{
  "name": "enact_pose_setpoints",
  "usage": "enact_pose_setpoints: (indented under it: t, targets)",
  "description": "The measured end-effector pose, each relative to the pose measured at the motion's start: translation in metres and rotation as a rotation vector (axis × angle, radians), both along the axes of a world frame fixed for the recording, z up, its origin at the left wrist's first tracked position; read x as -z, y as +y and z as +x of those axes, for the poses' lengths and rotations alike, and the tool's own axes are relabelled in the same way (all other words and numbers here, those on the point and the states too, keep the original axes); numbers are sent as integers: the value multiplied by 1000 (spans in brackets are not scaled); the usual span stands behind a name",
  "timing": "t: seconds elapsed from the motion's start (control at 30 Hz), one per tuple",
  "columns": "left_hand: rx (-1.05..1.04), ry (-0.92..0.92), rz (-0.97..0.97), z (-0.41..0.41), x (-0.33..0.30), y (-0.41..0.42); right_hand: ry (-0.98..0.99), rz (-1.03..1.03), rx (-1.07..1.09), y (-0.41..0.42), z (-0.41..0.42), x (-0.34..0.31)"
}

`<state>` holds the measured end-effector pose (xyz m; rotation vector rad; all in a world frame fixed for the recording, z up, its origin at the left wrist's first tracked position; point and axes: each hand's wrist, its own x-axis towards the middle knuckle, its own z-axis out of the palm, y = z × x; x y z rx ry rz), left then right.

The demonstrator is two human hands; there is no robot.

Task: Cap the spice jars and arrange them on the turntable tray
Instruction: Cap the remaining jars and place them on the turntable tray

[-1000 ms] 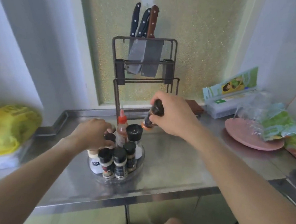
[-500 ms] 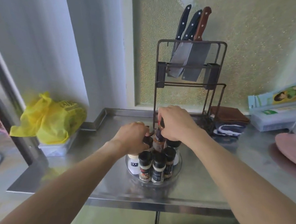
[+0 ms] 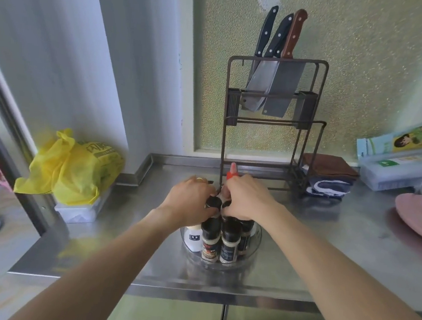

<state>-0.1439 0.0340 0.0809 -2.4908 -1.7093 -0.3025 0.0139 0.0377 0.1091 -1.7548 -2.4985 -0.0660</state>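
A clear round turntable tray (image 3: 252,257) stands on the steel counter near its front edge. It holds several black-capped spice jars (image 3: 230,241), a white bottle (image 3: 193,238) at the left and a red-tipped squeeze bottle (image 3: 232,172) at the back. My left hand (image 3: 188,201) is curled around a black-capped jar (image 3: 213,203) in the tray's middle. My right hand (image 3: 248,202) is closed over another jar right beside it, and that jar is mostly hidden under my fingers. The two hands almost touch.
A dark metal rack (image 3: 272,129) with knives stands right behind the tray. A yellow plastic bag (image 3: 75,170) sits on a box at the left. Folded cloths (image 3: 328,176), a clear box (image 3: 397,172) and a pink plate (image 3: 420,218) lie to the right.
My right hand carried a dark jar from the air on the right down into the tray among the others. My left hand stayed on the jars. The view swung left.
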Motion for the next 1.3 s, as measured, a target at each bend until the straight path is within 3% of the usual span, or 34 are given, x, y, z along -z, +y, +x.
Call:
enact_pose_setpoints:
  t: [0.1,0.17,0.27,0.37,0.47,0.6,0.93,1.3]
  targets:
    - [-2,-94,5,-5,-1,-9,242,19,-21,-10,13,-4]
    - [-22,-225,65,-15,3,-19,400,141,30,-21,31,1]
    - [-86,-428,143,-36,20,-42,493,232,193,-43,68,32]
    - [-198,-559,-76,-44,49,-69,485,-44,315,-61,82,79]
    - [-251,-599,-350,-37,74,-83,785,-343,400,-66,75,110]
    - [-239,-736,-373,-27,99,-77,1098,-415,460,-65,59,119]
    - [-193,-991,-267,-24,120,-73,1163,-297,501,-66,38,124]
    - [-253,-1064,-214,-94,106,-12,1190,-347,360,15,-30,119]
